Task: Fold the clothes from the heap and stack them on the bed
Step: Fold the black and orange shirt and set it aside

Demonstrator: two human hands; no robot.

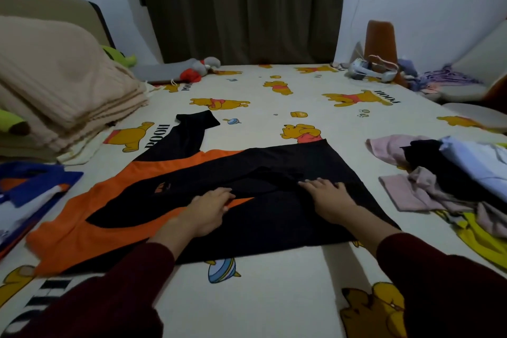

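The black-and-orange long-sleeved shirt [208, 189] lies spread on the bed [274, 296] in front of you, its right side folded over toward the middle and one black sleeve [192, 132] stretching away toward the far left. Your left hand [208, 211] rests on the shirt near its centre, fingers curled and pinching a fold of the fabric. Your right hand [329, 200] lies flat just beside it, fingers straight and spread, pressing the folded black panel down. The heap of unfolded clothes [450, 186] sits to your right, near the bed's edge, in pink, black, pale blue and yellow. To your left, a blue, orange and white folded garment [30, 195] lies at the edge, with a folded beige blanket [60, 85] beyond it.
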